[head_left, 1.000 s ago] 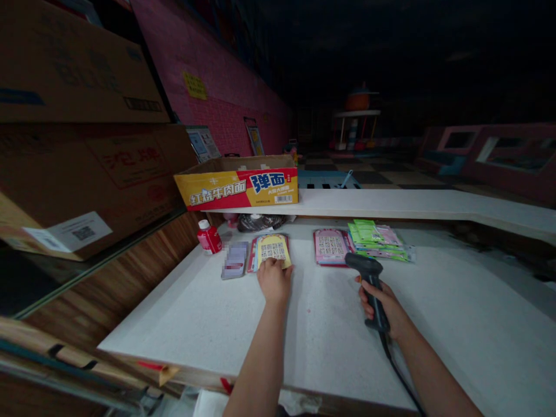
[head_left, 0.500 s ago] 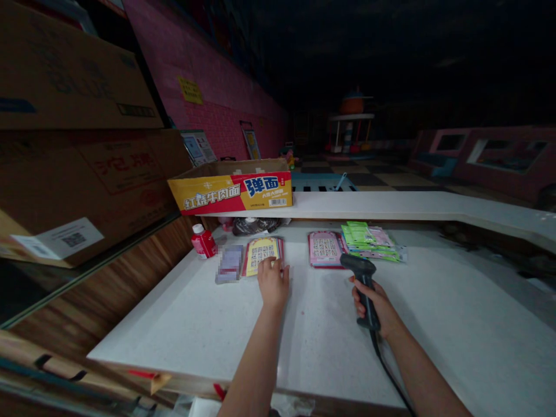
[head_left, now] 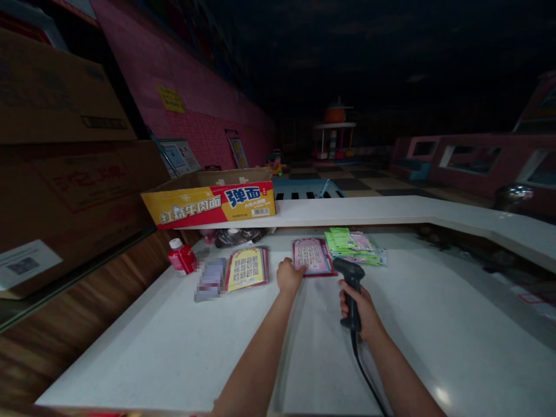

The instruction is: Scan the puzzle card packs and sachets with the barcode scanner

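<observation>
My left hand [head_left: 290, 277] is at the left edge of a stack of pink printed cards [head_left: 313, 255]. Its thumb touches the near left corner of the stack, and the other fingers are bent, apart from the thumb. In my right hand [head_left: 362, 310] is a black barcode scanner [head_left: 353, 292], its head tilted up toward the pink stack and its cable hanging toward me. To the left lies a stack of yellow printed cards [head_left: 247, 269]. Bright green packets [head_left: 351, 246] are piled just right of the pink stack.
A red bottle with a white cap [head_left: 182, 258] stands on the white counter [head_left: 174, 347], beside a blurred flat grey item [head_left: 211, 278]. An open noodle carton [head_left: 208, 202] sits on the raised ledge [head_left: 365, 209]. Large cardboard boxes [head_left: 78, 179] are stacked at left.
My left hand has moved right, from the yellow card stack to the pink one. The view has shifted right. My right hand keeps its hold on the scanner.
</observation>
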`<act>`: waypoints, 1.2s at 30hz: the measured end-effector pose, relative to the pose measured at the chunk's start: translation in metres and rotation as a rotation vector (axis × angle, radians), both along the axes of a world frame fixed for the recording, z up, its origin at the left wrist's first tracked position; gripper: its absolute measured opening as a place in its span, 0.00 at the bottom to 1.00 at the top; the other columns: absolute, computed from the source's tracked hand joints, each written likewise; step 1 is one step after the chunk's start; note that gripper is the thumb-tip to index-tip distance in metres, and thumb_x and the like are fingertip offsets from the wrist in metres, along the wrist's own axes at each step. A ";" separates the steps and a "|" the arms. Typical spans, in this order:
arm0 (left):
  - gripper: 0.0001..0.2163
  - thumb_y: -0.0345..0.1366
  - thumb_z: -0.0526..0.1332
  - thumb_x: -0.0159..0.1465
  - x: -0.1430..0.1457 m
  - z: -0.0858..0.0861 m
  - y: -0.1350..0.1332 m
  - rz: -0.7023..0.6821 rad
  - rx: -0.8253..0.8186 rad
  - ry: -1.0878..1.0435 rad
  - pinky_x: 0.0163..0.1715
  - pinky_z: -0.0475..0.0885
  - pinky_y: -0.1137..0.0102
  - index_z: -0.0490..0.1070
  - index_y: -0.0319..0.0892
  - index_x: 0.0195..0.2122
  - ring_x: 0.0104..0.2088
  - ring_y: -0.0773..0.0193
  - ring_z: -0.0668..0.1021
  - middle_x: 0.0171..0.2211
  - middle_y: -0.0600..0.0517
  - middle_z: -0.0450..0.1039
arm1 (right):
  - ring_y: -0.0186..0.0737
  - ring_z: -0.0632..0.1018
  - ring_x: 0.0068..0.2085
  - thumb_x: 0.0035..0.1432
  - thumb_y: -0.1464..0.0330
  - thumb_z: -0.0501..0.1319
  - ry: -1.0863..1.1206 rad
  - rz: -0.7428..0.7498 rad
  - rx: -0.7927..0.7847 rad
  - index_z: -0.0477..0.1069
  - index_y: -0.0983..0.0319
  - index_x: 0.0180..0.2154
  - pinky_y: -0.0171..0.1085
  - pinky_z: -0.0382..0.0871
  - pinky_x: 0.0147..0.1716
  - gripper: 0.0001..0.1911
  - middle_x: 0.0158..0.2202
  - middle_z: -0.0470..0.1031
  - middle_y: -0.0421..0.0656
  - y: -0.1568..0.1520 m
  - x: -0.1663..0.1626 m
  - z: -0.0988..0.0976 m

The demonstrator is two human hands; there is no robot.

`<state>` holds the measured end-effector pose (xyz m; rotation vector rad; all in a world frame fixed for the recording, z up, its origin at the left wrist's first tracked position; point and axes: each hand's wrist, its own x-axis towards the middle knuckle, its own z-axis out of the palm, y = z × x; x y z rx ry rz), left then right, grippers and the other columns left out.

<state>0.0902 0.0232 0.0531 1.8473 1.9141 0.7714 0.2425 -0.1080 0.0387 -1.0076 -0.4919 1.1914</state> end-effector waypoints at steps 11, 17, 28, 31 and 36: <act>0.17 0.33 0.72 0.48 -0.018 -0.007 0.021 0.106 -0.182 -0.376 0.36 0.73 0.68 0.71 0.39 0.37 0.39 0.55 0.81 0.34 0.46 0.79 | 0.29 0.66 0.14 0.37 0.54 0.75 -0.007 -0.003 -0.001 0.68 0.60 0.34 0.29 0.60 0.10 0.27 0.17 0.69 0.33 0.000 -0.002 0.004; 0.10 0.31 0.69 0.52 -0.034 -0.010 -0.001 0.028 -0.333 -0.769 0.27 0.76 0.70 0.67 0.39 0.25 0.23 0.65 0.78 0.22 0.52 0.75 | 0.29 0.66 0.14 0.40 0.55 0.74 -0.014 0.009 0.005 0.68 0.60 0.34 0.29 0.60 0.10 0.24 0.18 0.69 0.33 0.001 0.000 0.001; 0.22 0.49 0.72 0.48 -0.053 -0.034 -0.034 -0.182 0.111 -1.108 0.28 0.77 0.68 0.73 0.37 0.34 0.26 0.63 0.80 0.30 0.47 0.79 | 0.29 0.66 0.14 0.42 0.56 0.74 -0.043 0.042 0.014 0.69 0.60 0.36 0.29 0.61 0.11 0.23 0.18 0.69 0.34 -0.004 0.001 -0.001; 0.22 0.51 0.70 0.50 -0.055 -0.034 -0.031 -0.140 0.197 -1.084 0.26 0.77 0.69 0.73 0.38 0.36 0.26 0.63 0.79 0.31 0.48 0.79 | 0.28 0.66 0.15 0.44 0.56 0.73 -0.066 0.084 0.028 0.70 0.60 0.38 0.28 0.60 0.12 0.23 0.19 0.69 0.33 -0.008 0.001 0.001; 0.21 0.51 0.68 0.52 -0.056 -0.038 -0.028 -0.044 0.274 -1.058 0.25 0.76 0.70 0.72 0.38 0.37 0.25 0.64 0.78 0.30 0.48 0.78 | 0.28 0.65 0.14 0.47 0.57 0.72 -0.157 0.246 0.094 0.70 0.60 0.43 0.28 0.58 0.11 0.24 0.20 0.68 0.33 -0.019 0.002 0.009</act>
